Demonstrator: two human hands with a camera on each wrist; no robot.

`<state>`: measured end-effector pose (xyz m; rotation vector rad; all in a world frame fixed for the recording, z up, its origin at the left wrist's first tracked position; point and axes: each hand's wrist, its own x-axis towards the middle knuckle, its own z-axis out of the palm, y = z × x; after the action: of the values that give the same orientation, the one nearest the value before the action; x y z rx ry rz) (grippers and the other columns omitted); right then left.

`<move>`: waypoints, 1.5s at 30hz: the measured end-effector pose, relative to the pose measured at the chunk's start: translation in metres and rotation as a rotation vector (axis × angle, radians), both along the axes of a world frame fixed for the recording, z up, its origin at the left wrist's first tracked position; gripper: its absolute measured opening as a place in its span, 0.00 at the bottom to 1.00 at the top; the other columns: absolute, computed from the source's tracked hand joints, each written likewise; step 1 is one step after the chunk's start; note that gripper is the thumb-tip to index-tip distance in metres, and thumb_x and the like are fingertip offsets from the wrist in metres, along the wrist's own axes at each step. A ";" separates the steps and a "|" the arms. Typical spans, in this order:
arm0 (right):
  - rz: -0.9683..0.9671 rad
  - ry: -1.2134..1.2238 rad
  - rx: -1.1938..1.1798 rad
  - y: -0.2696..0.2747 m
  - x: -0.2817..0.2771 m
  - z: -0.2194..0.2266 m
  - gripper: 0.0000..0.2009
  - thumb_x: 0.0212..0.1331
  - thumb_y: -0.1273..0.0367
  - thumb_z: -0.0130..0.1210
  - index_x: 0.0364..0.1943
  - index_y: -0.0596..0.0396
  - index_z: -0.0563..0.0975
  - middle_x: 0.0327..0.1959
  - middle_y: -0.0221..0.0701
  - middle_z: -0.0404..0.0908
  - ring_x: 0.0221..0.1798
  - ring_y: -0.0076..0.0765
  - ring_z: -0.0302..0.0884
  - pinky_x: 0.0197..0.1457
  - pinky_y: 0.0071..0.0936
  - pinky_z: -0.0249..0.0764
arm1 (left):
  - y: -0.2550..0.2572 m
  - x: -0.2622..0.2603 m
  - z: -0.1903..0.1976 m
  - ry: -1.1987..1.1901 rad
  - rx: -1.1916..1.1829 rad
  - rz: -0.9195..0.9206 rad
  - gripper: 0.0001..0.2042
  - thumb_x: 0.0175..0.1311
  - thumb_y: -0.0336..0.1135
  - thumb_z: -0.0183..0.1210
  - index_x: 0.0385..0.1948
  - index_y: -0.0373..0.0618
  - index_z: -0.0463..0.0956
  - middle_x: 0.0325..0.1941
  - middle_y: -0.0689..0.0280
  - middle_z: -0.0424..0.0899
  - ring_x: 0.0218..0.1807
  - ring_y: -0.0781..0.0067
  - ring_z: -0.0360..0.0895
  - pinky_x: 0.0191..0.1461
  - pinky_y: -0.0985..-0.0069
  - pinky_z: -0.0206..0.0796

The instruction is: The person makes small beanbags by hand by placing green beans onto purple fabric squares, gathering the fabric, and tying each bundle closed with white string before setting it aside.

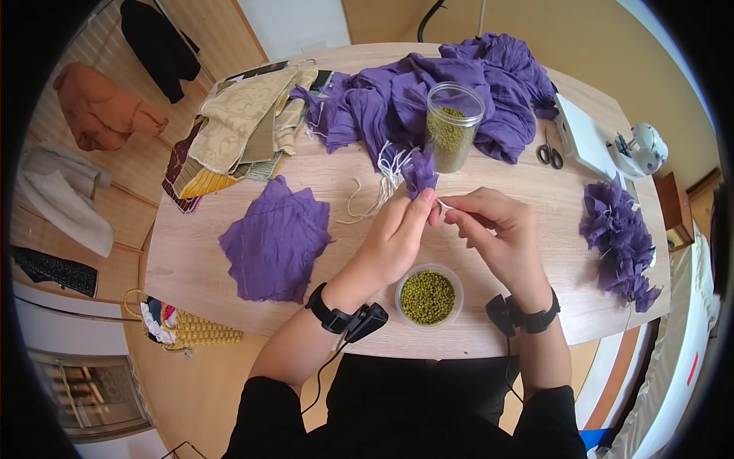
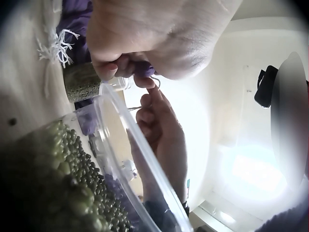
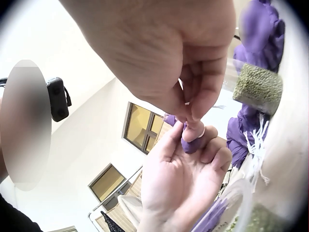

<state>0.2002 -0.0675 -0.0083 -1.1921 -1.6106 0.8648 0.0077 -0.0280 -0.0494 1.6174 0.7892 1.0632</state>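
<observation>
My left hand (image 1: 396, 236) grips a gathered piece of purple cloth (image 1: 420, 170), its loose edges sticking up past the fingers. A small rounded bulge of the purple cloth (image 3: 191, 145) shows against the left palm in the right wrist view. With thumb and forefinger my right hand (image 1: 501, 233) pinches a white string (image 1: 445, 204) right at the gathered cloth. Close below both hands stands a round clear tub (image 1: 400, 304) of green beans (image 1: 428, 297). Behind them lie loose white strings (image 1: 375, 197).
A tall clear jar (image 1: 454, 157) of green beans stands before a heap of purple fabric (image 1: 382, 103). Flat purple cloth pieces (image 1: 277, 241) and patterned fabric (image 1: 237, 130) lie left. Scissors (image 1: 549, 155), a small sewing machine (image 1: 646, 149) and a ruffled purple bundle (image 1: 618, 249) are right.
</observation>
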 end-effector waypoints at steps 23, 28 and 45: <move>-0.160 -0.179 0.109 0.001 -0.004 -0.007 0.11 0.61 0.71 0.70 0.45 0.58 0.84 0.20 0.26 0.66 0.22 0.22 0.65 0.27 0.26 0.65 | 0.006 0.002 -0.002 -0.124 -0.212 -0.017 0.11 0.79 0.35 0.62 0.44 0.35 0.87 0.37 0.66 0.89 0.36 0.86 0.79 0.41 0.83 0.70; -0.175 -0.227 0.129 -0.001 -0.006 -0.002 0.10 0.60 0.71 0.70 0.44 0.58 0.85 0.20 0.30 0.70 0.22 0.26 0.68 0.27 0.27 0.66 | 0.008 0.000 -0.005 -0.087 -0.262 0.024 0.08 0.75 0.35 0.66 0.40 0.39 0.87 0.35 0.68 0.91 0.33 0.87 0.83 0.34 0.86 0.69; -0.102 -0.073 0.076 0.001 -0.006 -0.014 0.09 0.63 0.70 0.67 0.42 0.62 0.86 0.23 0.38 0.81 0.20 0.28 0.72 0.26 0.28 0.67 | 0.002 0.005 -0.003 -0.330 -0.263 0.047 0.06 0.73 0.32 0.68 0.40 0.39 0.86 0.37 0.65 0.92 0.39 0.81 0.88 0.34 0.85 0.73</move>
<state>0.1940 -0.0663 -0.0225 -1.2530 -1.6116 0.6970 0.0128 -0.0262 -0.0523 1.1701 0.7130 1.1693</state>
